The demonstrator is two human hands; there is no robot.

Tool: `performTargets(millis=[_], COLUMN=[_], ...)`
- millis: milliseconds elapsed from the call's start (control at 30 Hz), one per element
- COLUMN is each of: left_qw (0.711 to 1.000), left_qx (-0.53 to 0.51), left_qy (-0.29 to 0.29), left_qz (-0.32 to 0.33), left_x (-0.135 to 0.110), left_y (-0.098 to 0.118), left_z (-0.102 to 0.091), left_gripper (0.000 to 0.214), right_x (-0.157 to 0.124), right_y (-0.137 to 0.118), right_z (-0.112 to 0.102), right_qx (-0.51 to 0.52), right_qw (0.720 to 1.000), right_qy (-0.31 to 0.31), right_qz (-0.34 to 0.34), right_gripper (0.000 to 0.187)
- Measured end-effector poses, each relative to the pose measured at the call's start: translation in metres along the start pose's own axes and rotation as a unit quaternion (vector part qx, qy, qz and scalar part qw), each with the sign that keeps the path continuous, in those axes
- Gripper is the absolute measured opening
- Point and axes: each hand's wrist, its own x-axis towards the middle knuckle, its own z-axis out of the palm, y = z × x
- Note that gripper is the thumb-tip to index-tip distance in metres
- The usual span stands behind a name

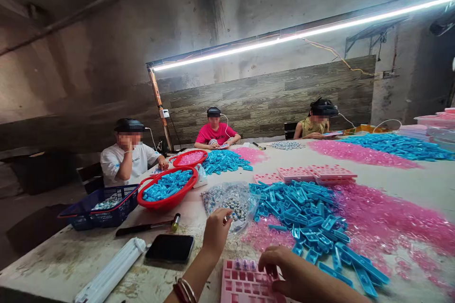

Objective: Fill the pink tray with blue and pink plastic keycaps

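My left hand point(215, 232) reaches forward into a clear plastic bag point(231, 201) of small white and blue parts, its fingers pinched on something I cannot make out. My right hand point(275, 267) rests with curled fingers on the far edge of a pink compartment tray point(241, 286) at the table's front edge. A few small parts sit in the tray's top row. A heap of blue plastic pieces point(305, 218) lies just right of the bag, with loose pink pieces point(384, 225) spread beyond it.
A black phone point(170, 247), a hammer point(149, 227) and a white tube point(112, 272) lie to the left. Red bowls point(167, 189) and a blue basket point(103, 206) stand further left. Three other people sit at the table's far side. Stacked pink trays point(309, 173) lie mid-table.
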Motion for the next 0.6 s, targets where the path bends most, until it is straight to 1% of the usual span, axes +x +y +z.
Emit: performTargets(millis=[133,267,400,500,600], left_qw=[0.996,0.990,0.984,0.978,0.970], left_qx=[-0.085,-0.136,-0.160,-0.172,-0.190], left_qy=[0.002,-0.013,-0.059,-0.098,-0.137], left_qz=[0.025,0.040,0.054,0.064,0.063], left_x=[-0.005,-0.010,-0.014,-0.016,-0.018], left_y=[0.012,0.021,0.024,0.025,0.026], left_z=[-0.001,-0.003,-0.003,-0.002,0.000], left_gripper=[0.025,0.026,0.020,0.015,0.015], right_x=[0.001,0.000,-0.001,-0.002,-0.001], right_y=[0.005,0.006,0.008,0.010,0.012], right_z=[-0.007,-0.019,-0.028,-0.030,-0.030], right_qx=[0.003,-0.006,0.006,0.012,0.011], right_qw=[1.000,1.000,0.999,0.998,0.998], right_qy=[0.012,0.028,0.048,0.058,0.059], right_qz=[-0.003,-0.008,-0.009,-0.011,-0.013], right_gripper=[0.038,0.031,0.028,0.028,0.028])
